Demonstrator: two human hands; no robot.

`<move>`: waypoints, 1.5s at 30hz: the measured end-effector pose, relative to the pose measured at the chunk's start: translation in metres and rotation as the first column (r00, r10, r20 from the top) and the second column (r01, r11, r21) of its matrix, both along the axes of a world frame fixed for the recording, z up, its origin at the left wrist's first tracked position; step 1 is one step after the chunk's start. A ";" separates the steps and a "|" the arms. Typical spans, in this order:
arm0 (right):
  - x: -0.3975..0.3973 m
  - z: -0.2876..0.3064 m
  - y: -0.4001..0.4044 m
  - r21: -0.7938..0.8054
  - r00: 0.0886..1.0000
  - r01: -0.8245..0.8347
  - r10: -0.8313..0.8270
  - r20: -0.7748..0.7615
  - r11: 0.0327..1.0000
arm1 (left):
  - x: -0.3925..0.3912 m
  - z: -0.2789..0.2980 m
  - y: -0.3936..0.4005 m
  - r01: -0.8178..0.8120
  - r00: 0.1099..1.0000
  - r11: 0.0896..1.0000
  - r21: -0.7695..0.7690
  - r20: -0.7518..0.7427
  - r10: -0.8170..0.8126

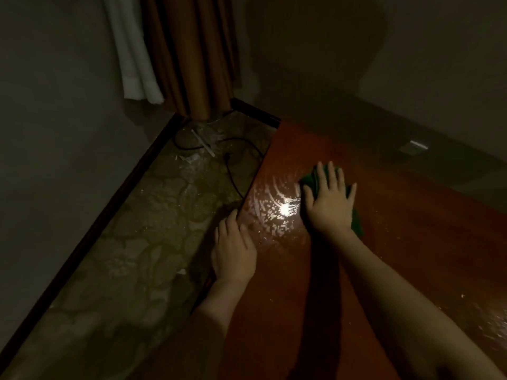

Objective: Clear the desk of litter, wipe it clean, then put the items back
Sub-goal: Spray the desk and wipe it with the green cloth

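A reddish-brown wooden desk [397,229] fills the right half of the view, its top wet and streaked near the left edge. My right hand [330,202] lies flat with spread fingers on a green cloth [312,178], pressing it onto the desk top. The cloth shows beyond my fingertips and along the right side of my palm. My left hand [233,252] rests on the desk's left edge, its fingers straight and holding nothing.
To the left of the desk lies a patterned floor [131,256] with a black cable [233,171], bits of white litter [203,144] and a dark skirting board. Brown and white curtains [175,56] hang in the corner. A wall socket [414,147] sits behind the desk.
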State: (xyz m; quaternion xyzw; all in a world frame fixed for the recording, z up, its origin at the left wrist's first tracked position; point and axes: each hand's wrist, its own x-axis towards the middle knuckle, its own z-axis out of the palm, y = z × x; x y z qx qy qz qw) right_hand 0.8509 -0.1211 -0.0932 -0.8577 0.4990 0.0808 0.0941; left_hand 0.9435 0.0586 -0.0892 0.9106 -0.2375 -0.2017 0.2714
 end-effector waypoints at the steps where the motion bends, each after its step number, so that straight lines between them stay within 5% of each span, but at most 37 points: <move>1: 0.011 -0.001 0.000 0.009 0.999 0.048 -0.048 0.001 0.999 | 0.002 0.001 0.009 -0.019 1.000 0.998 -0.062 -0.017 0.018; 3: 0.029 0.000 0.012 0.028 1.000 -0.003 0.004 -0.021 1.000 | 0.004 0.005 0.031 -0.089 0.996 0.991 -0.099 0.014 0.090; 6: 0.040 0.003 0.064 0.028 0.953 -0.304 0.304 0.005 0.952 | -0.004 -0.001 0.079 -0.208 0.977 0.976 0.056 0.063 0.205; 9: 0.012 0.007 0.117 0.102 0.818 -0.575 0.573 0.049 0.812 | -0.022 -0.016 0.122 -0.229 0.972 0.942 0.247 0.111 0.207; 13: -0.054 0.003 0.105 0.093 0.643 -0.764 0.766 0.030 0.638 | -0.034 -0.023 0.129 -0.247 0.959 0.937 0.247 0.202 0.200; 15: -0.066 -0.001 0.070 0.079 0.745 -0.665 0.668 -0.006 0.743 | -0.033 -0.022 0.125 -0.230 0.960 0.948 0.221 0.209 0.185; 18: -0.041 0.000 0.034 0.021 0.950 -0.310 0.310 -0.025 0.951 | -0.032 -0.021 0.127 -0.214 0.969 0.951 0.222 0.174 0.178; 21: 0.009 0.002 0.038 0.021 0.992 -0.126 0.126 -0.017 0.992 | -0.031 -0.023 0.126 -0.218 0.972 0.945 0.246 0.139 0.188; 26: 0.039 0.005 0.125 0.080 0.847 -0.532 0.529 0.056 0.843 | -0.028 -0.014 0.123 -0.233 0.972 0.937 0.259 0.101 0.214; 32: -0.072 -0.001 0.149 0.089 0.639 -0.769 0.767 0.055 0.634 | -0.027 -0.010 0.121 -0.232 0.973 0.925 0.302 0.053 0.227; 36: -0.056 0.000 0.103 0.040 0.930 -0.367 0.366 0.024 0.929 | -0.028 -0.004 0.122 -0.223 0.974 0.946 0.234 0.084 0.209; 39: -0.003 0.000 0.100 0.034 0.995 -0.098 0.097 0.022 0.995 | -0.028 -0.008 0.123 -0.226 0.972 0.952 0.207 0.115 0.206; 45: 0.028 0.000 0.181 0.037 0.932 -0.347 0.340 0.128 0.937 | -0.028 0.000 0.121 -0.232 0.972 0.957 0.175 0.080 0.221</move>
